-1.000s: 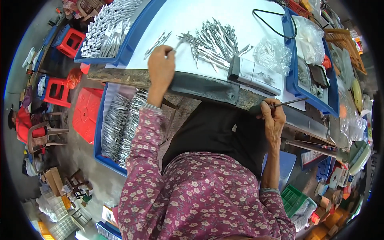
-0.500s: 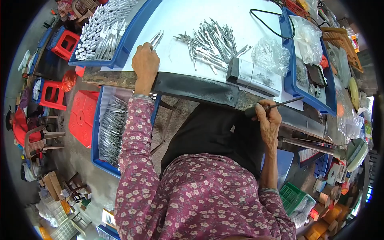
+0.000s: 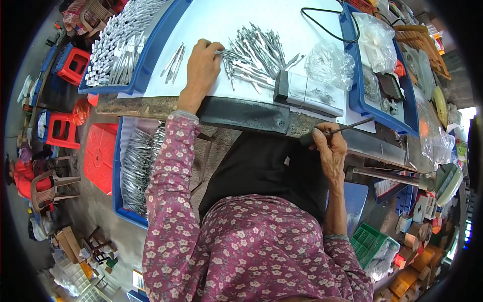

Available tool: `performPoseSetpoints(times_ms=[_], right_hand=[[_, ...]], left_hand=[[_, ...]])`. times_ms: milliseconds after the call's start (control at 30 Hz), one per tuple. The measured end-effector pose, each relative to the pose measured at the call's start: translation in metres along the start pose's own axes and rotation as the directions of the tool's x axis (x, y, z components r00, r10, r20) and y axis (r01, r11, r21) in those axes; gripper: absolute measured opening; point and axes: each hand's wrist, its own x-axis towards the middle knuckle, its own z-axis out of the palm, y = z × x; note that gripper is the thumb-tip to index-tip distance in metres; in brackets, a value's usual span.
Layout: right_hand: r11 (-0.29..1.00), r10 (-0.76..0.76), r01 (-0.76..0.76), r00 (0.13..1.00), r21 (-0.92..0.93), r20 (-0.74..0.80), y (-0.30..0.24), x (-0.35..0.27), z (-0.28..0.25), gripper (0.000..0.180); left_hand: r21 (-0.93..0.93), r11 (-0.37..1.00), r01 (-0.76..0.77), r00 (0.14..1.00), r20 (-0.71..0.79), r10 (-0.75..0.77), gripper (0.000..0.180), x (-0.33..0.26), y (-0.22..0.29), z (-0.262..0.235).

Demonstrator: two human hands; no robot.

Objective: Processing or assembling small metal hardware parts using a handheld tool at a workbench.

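My left hand [image 3: 202, 70] reaches over the white tabletop [image 3: 211, 22] to the left edge of a heap of slender silvery metal pieces [image 3: 259, 48]. Its bent fingers close on the end of one piece there. A small fan of similar pieces [image 3: 174, 63] lies to the left of that hand. At the table's front edge, my right hand [image 3: 329, 146] is closed round a screwdriver-like tool [image 3: 352, 124]. The dark handle sticks out on the thumb side, and the thin shaft points right. Part of the handle is hidden by the fingers.
A blue tray [image 3: 146, 70] of white-ended pieces stands at left; another blue bin [image 3: 118, 189] of metal pieces sits below. A dark block with a strapped bundle [image 3: 309, 90], a clear plastic bag [image 3: 329, 65] and a blue tray [image 3: 359, 95] are at right. Red stools [image 3: 63, 131] stand left.
My left hand has left the small fan of pieces and moved right to the heap. The right hand still holds the tool in nearly the same place. The view has shifted slightly.
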Motion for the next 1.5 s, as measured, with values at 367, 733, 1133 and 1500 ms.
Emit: performPoseSetpoints(times_ms=[367, 733, 1133, 1500], right_hand=[[0.999, 0.032, -0.032, 0.999, 0.005, 0.006, 0.001, -0.002, -0.005, 0.019], [0.999, 0.043, -0.043, 0.999, -0.006, -0.009, -0.008, 0.001, -0.015, 0.022], [0.962, -0.216, 0.197, 0.972, -0.187, -0.087, -0.052, 0.081, -0.063, 0.020], [0.617, -0.184, 0.224, 0.973, -0.755, 0.138, -0.003, 0.184, -0.023, 0.016]], left_hand=[[0.029, 0.994, -0.108, 0.992, 0.063, 0.106, 0.020, 0.008, -0.010, 0.015], [-0.061, 0.987, -0.146, 0.986, 0.072, 0.150, 0.016, 0.007, -0.009, 0.013], [0.049, 0.965, -0.257, 0.962, 0.107, 0.251, 0.029, -0.001, -0.007, 0.009], [0.150, 0.942, -0.301, 0.949, 0.144, 0.280, 0.026, -0.018, -0.006, -0.001]])
